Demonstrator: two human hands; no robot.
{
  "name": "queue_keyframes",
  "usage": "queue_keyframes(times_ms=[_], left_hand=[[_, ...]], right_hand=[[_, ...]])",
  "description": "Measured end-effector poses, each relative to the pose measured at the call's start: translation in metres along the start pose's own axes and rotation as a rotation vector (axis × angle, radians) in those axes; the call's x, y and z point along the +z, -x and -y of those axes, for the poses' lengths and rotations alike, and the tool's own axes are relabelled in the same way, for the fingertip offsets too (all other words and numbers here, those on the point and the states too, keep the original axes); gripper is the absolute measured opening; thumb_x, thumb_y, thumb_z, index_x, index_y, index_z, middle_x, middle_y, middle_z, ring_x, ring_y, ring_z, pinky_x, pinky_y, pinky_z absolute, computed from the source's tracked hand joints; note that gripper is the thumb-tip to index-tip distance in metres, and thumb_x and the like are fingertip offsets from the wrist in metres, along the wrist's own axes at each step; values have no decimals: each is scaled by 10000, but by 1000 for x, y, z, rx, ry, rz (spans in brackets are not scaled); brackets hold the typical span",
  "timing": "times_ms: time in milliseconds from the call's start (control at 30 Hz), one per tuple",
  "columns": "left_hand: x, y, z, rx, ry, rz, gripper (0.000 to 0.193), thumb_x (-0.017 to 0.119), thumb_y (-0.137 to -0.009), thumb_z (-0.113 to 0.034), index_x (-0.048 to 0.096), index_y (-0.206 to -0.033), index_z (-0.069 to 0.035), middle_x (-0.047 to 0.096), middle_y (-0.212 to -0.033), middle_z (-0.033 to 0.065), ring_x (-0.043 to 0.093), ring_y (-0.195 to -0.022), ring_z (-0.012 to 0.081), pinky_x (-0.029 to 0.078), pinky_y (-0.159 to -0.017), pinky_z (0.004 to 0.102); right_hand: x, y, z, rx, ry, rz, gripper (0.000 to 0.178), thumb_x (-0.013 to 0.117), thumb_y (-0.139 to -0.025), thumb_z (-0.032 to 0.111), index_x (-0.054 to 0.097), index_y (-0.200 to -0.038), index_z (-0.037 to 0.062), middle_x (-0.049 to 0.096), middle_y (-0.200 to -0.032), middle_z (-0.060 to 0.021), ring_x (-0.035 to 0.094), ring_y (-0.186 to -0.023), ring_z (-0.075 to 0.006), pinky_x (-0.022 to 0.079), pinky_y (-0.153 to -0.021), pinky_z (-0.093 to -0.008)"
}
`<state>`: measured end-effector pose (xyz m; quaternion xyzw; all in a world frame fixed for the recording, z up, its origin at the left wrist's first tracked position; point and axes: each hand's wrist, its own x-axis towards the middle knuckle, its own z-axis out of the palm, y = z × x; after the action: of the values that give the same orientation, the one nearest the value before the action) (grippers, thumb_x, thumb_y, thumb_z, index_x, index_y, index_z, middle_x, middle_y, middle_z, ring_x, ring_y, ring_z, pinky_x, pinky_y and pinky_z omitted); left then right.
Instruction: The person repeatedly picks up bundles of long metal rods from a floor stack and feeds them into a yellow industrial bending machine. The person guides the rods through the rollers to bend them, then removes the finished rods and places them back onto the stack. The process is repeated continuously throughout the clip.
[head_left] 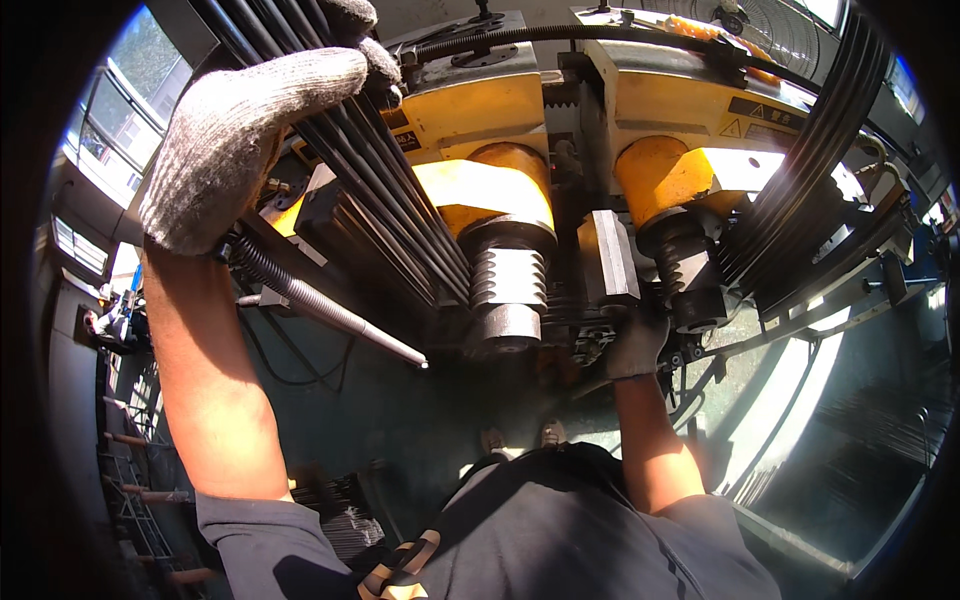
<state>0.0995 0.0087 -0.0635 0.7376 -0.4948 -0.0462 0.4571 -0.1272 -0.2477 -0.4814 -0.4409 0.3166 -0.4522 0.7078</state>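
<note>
Gloves of grey knitted cotton cover both of the person's hands, two in all. The left hand (245, 140), raised high at the far left, is clenched around a bundle of long black steel rods (400, 200) that slants from the upper left down toward the middle of the machine; the rods are too tightly packed to count. A second bundle of dark curved rods (810, 170) sweeps down the right side, its upper end cut off by the picture's rim. Between them stands a yellow-and-black metal bending machine (480, 105) with two yellow housings, and under each one hangs a dark grooved steel roller, the left roller (508, 285) lit and plain to see, the right roller (690, 280) partly in shadow. One black rectangular steel block (607, 255) sits between the two rollers. The right hand (635, 345) reaches in low, just under that block and beside the right roller; its fingers are lost in shadow, so I cannot tell whether it grips anything. One grey threaded steel shaft with a pointed tip (320, 308) juts out near the left forearm. The floor below is dark and blurred, with two shoe tips barely showing.
</note>
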Motion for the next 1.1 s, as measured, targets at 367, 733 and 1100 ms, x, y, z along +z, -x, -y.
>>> queue_keyframes(times_ms=[367,733,1100], left_hand=[[13,5,-16,-31,-27,-40,261,772,-1012,-142,787,-1235,-7,809,-1127,96,774,-1033,169,611,-953,326],[18,55,-56,36,-92,-155,210,767,-990,-65,770,-1196,-23,801,-1058,81,784,-968,168,641,-908,337],[30,377,-101,-24,518,-613,326,739,-943,106,707,-1259,34,772,-1109,150,796,-1038,275,665,-941,449]], right_hand=[[-10,1,4,170,97,51,222,575,-936,24,791,-942,-28,777,-814,-89,760,-754,-168,613,-703,-332],[-19,8,0,-335,525,249,253,686,-834,-50,776,-1053,42,789,-1066,-147,772,-1026,-305,612,-920,-377],[-86,170,-11,-394,494,229,465,548,-1162,291,681,-1408,-80,738,-1298,-177,748,-1094,-291,625,-928,-409]])
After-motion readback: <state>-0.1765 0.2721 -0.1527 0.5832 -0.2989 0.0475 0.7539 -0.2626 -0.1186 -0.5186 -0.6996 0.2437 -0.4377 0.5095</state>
